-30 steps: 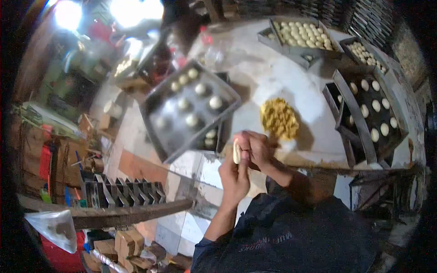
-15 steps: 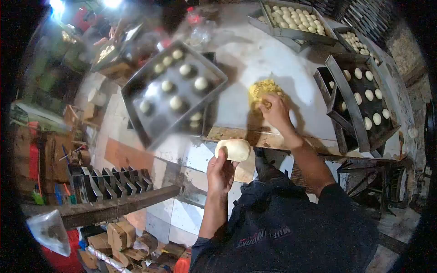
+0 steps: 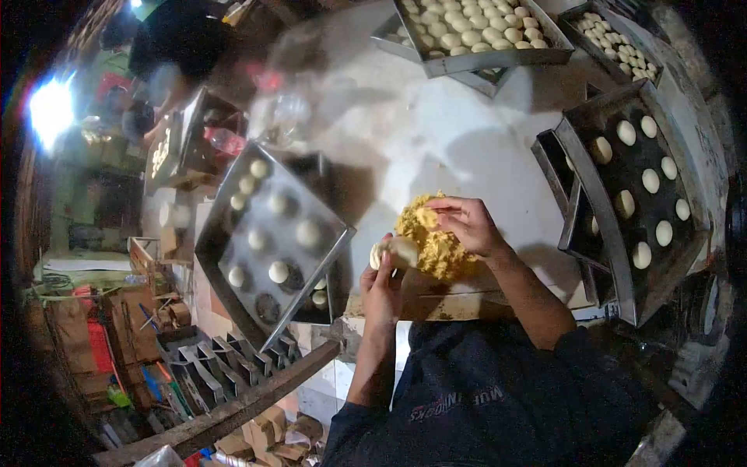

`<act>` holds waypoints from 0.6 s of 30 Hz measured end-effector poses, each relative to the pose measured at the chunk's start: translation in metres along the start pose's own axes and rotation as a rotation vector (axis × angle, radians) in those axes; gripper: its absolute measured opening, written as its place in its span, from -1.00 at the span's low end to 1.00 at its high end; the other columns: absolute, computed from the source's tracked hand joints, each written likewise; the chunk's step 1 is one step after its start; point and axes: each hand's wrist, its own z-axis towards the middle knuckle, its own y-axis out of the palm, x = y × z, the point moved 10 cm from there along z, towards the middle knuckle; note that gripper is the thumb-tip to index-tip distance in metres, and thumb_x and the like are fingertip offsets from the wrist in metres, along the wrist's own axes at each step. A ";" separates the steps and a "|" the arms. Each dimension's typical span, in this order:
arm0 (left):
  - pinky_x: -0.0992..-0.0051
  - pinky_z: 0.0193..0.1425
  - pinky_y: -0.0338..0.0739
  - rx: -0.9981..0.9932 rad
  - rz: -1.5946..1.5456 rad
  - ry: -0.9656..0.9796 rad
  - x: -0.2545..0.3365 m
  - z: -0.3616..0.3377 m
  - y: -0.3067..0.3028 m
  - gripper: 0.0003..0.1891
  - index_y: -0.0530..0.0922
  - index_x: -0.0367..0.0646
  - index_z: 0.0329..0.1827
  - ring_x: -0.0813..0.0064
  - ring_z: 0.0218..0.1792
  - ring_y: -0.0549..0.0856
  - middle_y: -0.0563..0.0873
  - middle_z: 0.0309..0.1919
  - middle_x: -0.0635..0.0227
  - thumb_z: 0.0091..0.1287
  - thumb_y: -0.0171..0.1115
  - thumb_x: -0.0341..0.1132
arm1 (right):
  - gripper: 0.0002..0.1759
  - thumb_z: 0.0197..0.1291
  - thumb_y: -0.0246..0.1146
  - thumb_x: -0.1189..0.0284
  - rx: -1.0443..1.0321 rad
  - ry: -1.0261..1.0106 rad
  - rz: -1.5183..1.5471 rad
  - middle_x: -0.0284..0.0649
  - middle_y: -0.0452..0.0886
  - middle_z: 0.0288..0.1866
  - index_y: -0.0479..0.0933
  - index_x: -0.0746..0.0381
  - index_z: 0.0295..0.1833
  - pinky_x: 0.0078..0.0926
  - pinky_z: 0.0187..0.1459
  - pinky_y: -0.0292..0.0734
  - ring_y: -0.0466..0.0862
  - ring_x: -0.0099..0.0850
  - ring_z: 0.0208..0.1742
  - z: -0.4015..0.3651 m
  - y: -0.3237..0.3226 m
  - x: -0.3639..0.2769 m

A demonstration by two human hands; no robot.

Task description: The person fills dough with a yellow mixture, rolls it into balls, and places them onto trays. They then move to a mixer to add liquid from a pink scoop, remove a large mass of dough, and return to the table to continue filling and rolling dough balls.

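Note:
Between the thumb and fingers of my left hand (image 3: 380, 294) is a pale piece of dough (image 3: 402, 251), tilted and slightly blurred, at the near left side of a heap of crumbly yellow filling (image 3: 450, 261). My right hand (image 3: 473, 227) is over the far side of that heap, fingers pinched on a small clump of the filling (image 3: 426, 217). The heap lies straight on the pale tabletop (image 3: 490, 167), close to its front edge.
To the left, a metal tray (image 3: 342, 241) with several dough balls juts past the table edge. Another tray (image 3: 599, 198) with dough balls stands tilted at right. A fuller tray (image 3: 498, 61) sits at the back. Metal moulds (image 3: 226, 366) stand lower left.
My left hand has carried the dough from in front of the table edge up beside the filling. My right hand has lifted a clump from the heap. The view has shifted.

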 end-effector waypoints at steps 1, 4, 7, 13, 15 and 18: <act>0.47 0.16 0.54 0.003 0.004 -0.012 -0.003 0.007 0.007 -0.58 0.43 -0.30 0.28 0.45 0.09 0.61 0.59 0.14 0.24 0.49 0.07 -0.21 | -0.59 0.23 0.13 0.67 -0.062 0.016 0.066 -0.06 0.65 -0.02 0.47 0.34 0.22 -0.43 0.05 0.63 0.64 -0.34 0.04 -0.001 0.011 -0.010; 0.41 0.15 0.55 0.008 0.024 -0.089 -0.018 0.018 0.024 -0.56 0.45 -0.31 0.26 0.41 0.05 0.64 0.61 0.10 0.18 0.47 0.10 -0.17 | -0.63 0.21 0.14 0.63 -0.052 -0.225 -0.471 0.00 0.64 -0.02 0.52 0.34 0.15 -0.31 0.08 0.59 0.65 -0.13 0.03 -0.010 0.041 -0.067; 0.44 0.10 0.57 -0.066 0.076 0.035 -0.005 0.023 0.048 -0.55 0.42 -0.31 0.29 0.44 0.02 0.65 0.63 0.04 0.21 0.48 0.09 -0.18 | -0.60 0.17 0.18 0.62 -0.021 -0.466 -0.709 -0.08 0.66 -0.02 0.54 0.27 0.16 -0.35 0.03 0.58 0.66 -0.16 -0.06 -0.023 0.052 -0.083; 0.34 0.21 0.51 -0.131 -0.083 0.296 0.032 -0.001 0.049 -0.49 0.22 -0.37 0.41 0.38 0.15 0.56 0.53 0.18 0.11 0.51 0.03 -0.25 | -0.63 0.17 0.37 0.43 0.063 -0.068 0.018 -0.11 0.51 0.06 0.56 0.50 -0.01 -0.61 -0.15 0.65 0.67 -0.48 -0.12 -0.026 0.040 -0.048; 0.25 0.29 0.41 -0.095 0.207 0.466 0.037 -0.016 0.042 -0.45 0.13 -0.38 0.44 0.29 0.21 0.50 0.45 0.24 0.03 0.51 0.00 -0.26 | -0.60 0.15 0.38 0.42 0.100 -0.136 -0.061 -0.10 0.51 0.04 0.55 0.52 -0.01 -0.58 -0.12 0.66 0.68 -0.44 -0.10 -0.037 0.054 -0.054; 0.16 0.48 0.06 -0.072 0.958 0.949 0.060 -0.071 0.051 -0.26 -0.20 -0.46 0.49 -0.08 0.39 0.26 0.18 0.36 -0.29 0.43 -0.01 -0.33 | -0.58 0.11 0.40 0.39 0.118 -0.542 -0.662 -0.08 0.52 0.00 0.55 0.52 -0.05 -0.48 -0.12 0.67 0.67 -0.32 -0.10 -0.074 0.116 -0.130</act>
